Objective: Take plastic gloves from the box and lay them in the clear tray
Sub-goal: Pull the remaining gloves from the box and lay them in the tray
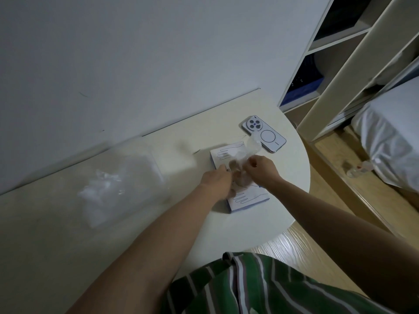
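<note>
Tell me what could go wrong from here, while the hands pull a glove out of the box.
1. The right hand pinches the plastic glove above the box; the thin film could tear, or drag more gloves out with it.
2. The box may lift or slide, as the blurred left hand may not hold it down.
3. The phone lies close beside the box; a swing toward the clear tray could nudge it.
</note>
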The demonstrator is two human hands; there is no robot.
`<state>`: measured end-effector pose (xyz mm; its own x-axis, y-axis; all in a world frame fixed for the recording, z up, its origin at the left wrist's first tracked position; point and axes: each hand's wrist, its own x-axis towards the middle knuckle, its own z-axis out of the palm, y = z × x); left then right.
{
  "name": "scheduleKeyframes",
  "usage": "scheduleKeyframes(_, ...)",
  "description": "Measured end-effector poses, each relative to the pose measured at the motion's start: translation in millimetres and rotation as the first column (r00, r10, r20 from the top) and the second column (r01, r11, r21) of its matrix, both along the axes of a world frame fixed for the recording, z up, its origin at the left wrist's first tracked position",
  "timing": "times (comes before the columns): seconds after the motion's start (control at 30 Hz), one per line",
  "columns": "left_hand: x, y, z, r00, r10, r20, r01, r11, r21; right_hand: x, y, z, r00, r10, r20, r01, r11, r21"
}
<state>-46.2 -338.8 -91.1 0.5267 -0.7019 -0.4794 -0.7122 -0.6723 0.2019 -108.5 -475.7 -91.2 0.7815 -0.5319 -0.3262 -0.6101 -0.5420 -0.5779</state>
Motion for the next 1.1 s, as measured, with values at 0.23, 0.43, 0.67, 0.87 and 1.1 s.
scheduleKeyframes(0.23,4,-5,1,1.000,0.007,-0.016,-0.006,0.997,0.073,0,-3,14,0.886,-0.420,0.194,0.245,0.782,0.573)
scheduleKeyframes(0.43,4,-11,1,0.996,0.015,-0.089,-0.014,1.000,0.011,15,-5,56,0.759,-0.617,0.208,0.115,0.442,0.889)
scheduleKeyframes(0.67,44,7,30,0.421,0.385,-0.821,-0.884,0.376,-0.277,28,-2,62,0.816,-0.559,0.149,0.048,0.322,0.946)
scheduleKeyframes(0.87,63,43,59,0.376,0.152,-0.914,-0.920,-0.058,-0.388,59,39,83,0.902,-0.408,0.137,-0.034,0.250,0.968)
scheduleKeyframes(1.1,85,126,68,0.314,0.171,-0.934,-0.896,-0.274,-0.351,88,95,87,0.938,-0.219,0.270,-0.165,0.404,0.900)
